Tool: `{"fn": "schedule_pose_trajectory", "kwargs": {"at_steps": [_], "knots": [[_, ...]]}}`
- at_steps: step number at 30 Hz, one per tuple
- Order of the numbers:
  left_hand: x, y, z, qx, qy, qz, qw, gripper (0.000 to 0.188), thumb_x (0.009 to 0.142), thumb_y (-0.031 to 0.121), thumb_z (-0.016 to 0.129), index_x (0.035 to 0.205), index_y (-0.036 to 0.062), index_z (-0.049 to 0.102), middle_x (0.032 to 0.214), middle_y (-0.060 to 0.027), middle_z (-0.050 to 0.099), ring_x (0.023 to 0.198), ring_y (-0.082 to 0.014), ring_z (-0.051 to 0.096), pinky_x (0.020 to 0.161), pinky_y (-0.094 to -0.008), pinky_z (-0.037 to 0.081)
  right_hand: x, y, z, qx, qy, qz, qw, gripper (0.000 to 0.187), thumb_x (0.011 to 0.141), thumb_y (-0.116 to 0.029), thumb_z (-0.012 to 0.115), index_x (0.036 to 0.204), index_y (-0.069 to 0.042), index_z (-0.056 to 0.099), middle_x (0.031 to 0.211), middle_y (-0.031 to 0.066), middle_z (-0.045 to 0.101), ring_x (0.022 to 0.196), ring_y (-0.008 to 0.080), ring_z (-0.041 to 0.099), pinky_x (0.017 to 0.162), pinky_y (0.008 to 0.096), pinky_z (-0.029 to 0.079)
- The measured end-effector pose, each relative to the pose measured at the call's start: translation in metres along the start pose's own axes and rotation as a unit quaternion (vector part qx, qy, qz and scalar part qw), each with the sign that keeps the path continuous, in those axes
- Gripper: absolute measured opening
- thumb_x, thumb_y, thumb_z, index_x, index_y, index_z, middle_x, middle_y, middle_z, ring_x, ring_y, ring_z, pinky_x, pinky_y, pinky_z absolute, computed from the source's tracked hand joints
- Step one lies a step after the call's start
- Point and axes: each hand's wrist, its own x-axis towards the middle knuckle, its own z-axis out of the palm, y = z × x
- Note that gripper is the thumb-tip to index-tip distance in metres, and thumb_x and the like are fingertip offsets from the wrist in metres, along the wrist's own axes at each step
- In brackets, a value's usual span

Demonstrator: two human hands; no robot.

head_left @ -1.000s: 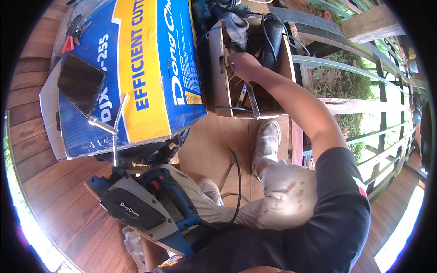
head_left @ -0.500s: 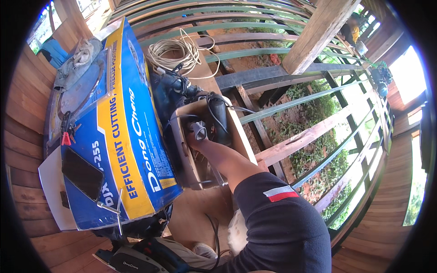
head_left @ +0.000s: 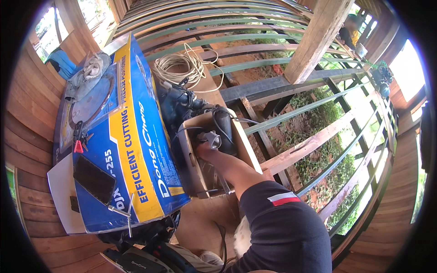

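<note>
My right arm, in a dark short sleeve with a white and red patch, reaches down into an open wooden box (head_left: 249,157). A silver-coloured wristwatch sits at the wrist. My right hand (head_left: 202,148) is inside the box near its left wall, with its fingers hidden in shadow. A dark cylindrical tool body (head_left: 223,123) with a cable stands in the far right part of the box, beside the hand. At the lower edge lies a dark power tool (head_left: 141,259) that looks like an electric planer. My left hand does not show.
Left of the box stands a large blue and yellow carton (head_left: 132,150), bearing a phone (head_left: 94,179), a metal T-shaped wrench (head_left: 129,214), keys (head_left: 81,139) and a grey cloth (head_left: 91,75). Coiled cable (head_left: 180,70) lies beyond. Open floor joists (head_left: 314,150) and a post (head_left: 318,41) are rightward; another person is far right.
The whole view has shifted, so the carton and box appear slightly farther right and lower. My right hand remains inside the box, with little visible movement of its own.
</note>
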Motion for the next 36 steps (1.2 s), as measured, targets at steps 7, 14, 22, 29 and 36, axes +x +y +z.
{"fn": "schedule_pose_trajectory", "kwargs": {"at_steps": [7, 14, 22, 29, 36], "knots": [[0.01, 0.011, 0.006, 0.004, -0.045, -0.004, 0.999, 0.078, 0.094, 0.069, 0.06, 0.146, 0.0104, 0.055, 0.136, -0.0103, 0.063, 0.122, -0.0291, 0.061, 0.105, -0.0472, 0.052, -0.072, 0.011, -0.02, 0.119, 0.127, 0.046, 0.984, 0.029, 0.09, -0.027, 0.066, 0.105, -0.006, 0.079, 0.111, 0.0202, 0.077, 0.104, 0.0411, 0.074, 0.092, 0.0516, 0.059], [0.001, 0.03, -0.004, -0.035, -0.163, -0.003, 0.986, 0.078, 0.094, 0.069, 0.06, 0.146, 0.0108, 0.055, 0.136, -0.01, 0.063, 0.122, -0.029, 0.061, 0.106, -0.0473, 0.051, -0.275, 0.004, -0.081, 0.361, 0.246, 0.162, 0.885, 0.03, 0.083, -0.032, 0.076, 0.1, -0.008, 0.071, 0.093, 0.0186, 0.074, 0.094, 0.0384, 0.073, 0.082, 0.0508, 0.057], [-0.015, 0.045, 0.028, -0.123, -0.472, -0.038, 0.872, 0.089, 0.088, 0.076, 0.061, 0.151, 0.0132, 0.051, 0.14, -0.0108, 0.061, 0.126, -0.0324, 0.06, 0.107, -0.0516, 0.051, -0.539, -0.03, -0.079, 0.418, 0.37, 0.502, 0.661, 0.023, 0.083, -0.021, 0.073, 0.096, -0.003, 0.079, 0.088, 0.016, 0.078, 0.083, 0.0269, 0.076, 0.081, 0.0387, 0.06], [-0.071, 0.081, 0.093, -0.086, -0.584, -0.096, 0.801, 0.083, 0.083, 0.059, 0.075, 0.141, 0.0031, 0.058, 0.123, -0.0124, 0.071, 0.107, -0.0302, 0.071, 0.093, -0.0451, 0.061, -0.628, -0.043, -0.1, 0.441, 0.522, 0.504, 0.528, 0.025, 0.085, -0.02, 0.072, 0.097, 0.002, 0.076, 0.087, 0.0133, 0.078, 0.081, 0.0196, 0.073, 0.076, 0.0361, 0.058], [-0.132, 0.075, 0.156, -0.073, -0.627, -0.105, 0.768, 0.075, 0.084, 0.047, 0.08, 0.139, 0.0011, 0.061, 0.124, -0.0125, 0.072, 0.108, -0.0284, 0.073, 0.094, -0.0423, 0.061, -0.586, -0.043, -0.15, 0.613, 0.539, 0.29, 0.5, 0.012, 0.095, -0.004, 0.067, 0.103, 0.005, 0.072, 0.09, 0.0082, 0.075, 0.076, 0.012, 0.069, 0.07, 0.0272, 0.057]]}}
